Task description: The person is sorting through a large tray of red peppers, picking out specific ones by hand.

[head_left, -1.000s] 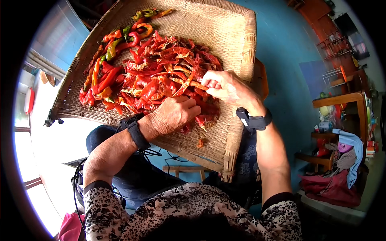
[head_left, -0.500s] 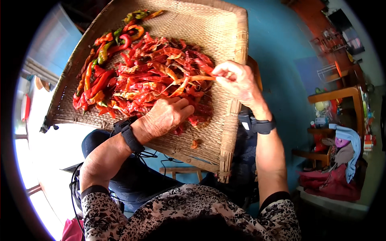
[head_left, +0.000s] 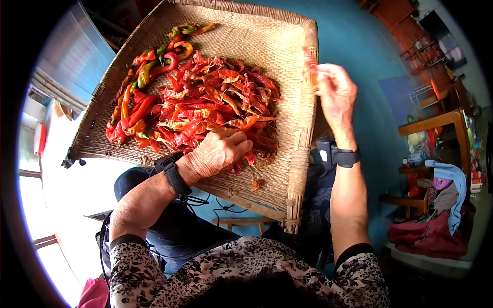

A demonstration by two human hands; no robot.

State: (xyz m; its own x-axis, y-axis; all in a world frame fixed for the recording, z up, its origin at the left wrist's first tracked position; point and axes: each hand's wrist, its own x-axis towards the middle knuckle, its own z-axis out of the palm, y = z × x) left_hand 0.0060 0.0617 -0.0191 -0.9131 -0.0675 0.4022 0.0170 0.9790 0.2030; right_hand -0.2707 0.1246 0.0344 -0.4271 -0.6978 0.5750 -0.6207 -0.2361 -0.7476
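A woven basket tray lies across my lap with a heap of wrinkled dried red chili peppers in its middle. Fresher red, orange and green chili peppers line its left side. My left hand rests on the heap's near edge with its fingers curled in; what they hold, if anything, is hidden. Over the tray's right rim, my right hand is raised, pinching a red chili pepper that is smeared by motion.
A small dried piece lies apart on the tray near its front. On the right, a wooden chair bears clothes and bags. The floor is blue. A low wooden stool stands beneath the tray; dark cables hang by my left knee.
My right hand has moved up and right, away from the heap, with a red chili pepper in its fingers. The left hand stays on the heap. The whole view has shifted slightly.
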